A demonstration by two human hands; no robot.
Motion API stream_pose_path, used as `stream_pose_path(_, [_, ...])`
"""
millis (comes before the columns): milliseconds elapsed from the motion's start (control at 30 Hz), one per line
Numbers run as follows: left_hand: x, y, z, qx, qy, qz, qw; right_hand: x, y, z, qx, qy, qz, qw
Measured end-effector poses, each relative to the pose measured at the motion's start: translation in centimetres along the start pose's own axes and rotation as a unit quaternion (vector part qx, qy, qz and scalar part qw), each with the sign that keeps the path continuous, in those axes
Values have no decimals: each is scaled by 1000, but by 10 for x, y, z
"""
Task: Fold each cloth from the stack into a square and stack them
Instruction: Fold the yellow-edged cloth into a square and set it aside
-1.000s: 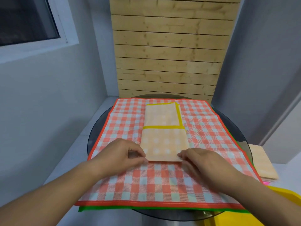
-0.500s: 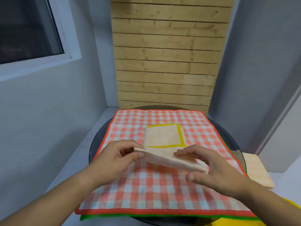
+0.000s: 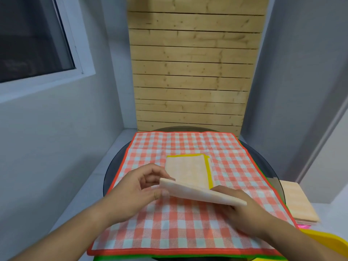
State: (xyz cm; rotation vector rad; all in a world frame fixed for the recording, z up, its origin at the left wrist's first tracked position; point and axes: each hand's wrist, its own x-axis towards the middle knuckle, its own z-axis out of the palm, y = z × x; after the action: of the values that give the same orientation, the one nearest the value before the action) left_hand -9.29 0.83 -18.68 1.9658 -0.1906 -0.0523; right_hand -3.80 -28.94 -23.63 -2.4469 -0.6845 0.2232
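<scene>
**Desk:** On the round glass bench (image 3: 112, 174), what is the person doing?

**Photographer:** Folding the yellow-edged peach cloth (image 3: 188, 169), which is lying on the spread red checked cloth (image 3: 169, 225). The left hand (image 3: 139, 189) and right hand (image 3: 243, 211) are each pinching a corner of its near half in a closed grip, lifting it clear.

**Desk:** And next?

**Photographer:** Probably laying that half over the far one with the edges matched, then carrying the square to the folded pile (image 3: 299, 202) at right.
</scene>
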Motion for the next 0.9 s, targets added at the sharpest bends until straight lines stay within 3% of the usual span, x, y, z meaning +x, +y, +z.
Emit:
stream_pose_path(167, [14, -28, 2, 172, -76, -13, 982, 0, 0, 0, 38, 8, 14, 999])
stream_pose_path(333, [25, -33, 11, 180, -61, -13, 982, 5, -8, -6, 108, -3, 60, 992])
stream_pose_path(433, [28, -36, 13, 186, -49, -58, 980, 11, -10, -7, 137, -1, 98, 986])
stream_pose_path(733, [39, -41, 22, 10, 37, -144, 989, 36, -7, 0, 129, 90, 167, 973])
stream_pose_path(900, [50, -48, 24, 86, 71, -174, 978, 49, -4, 2, 102, 78, 184, 974])
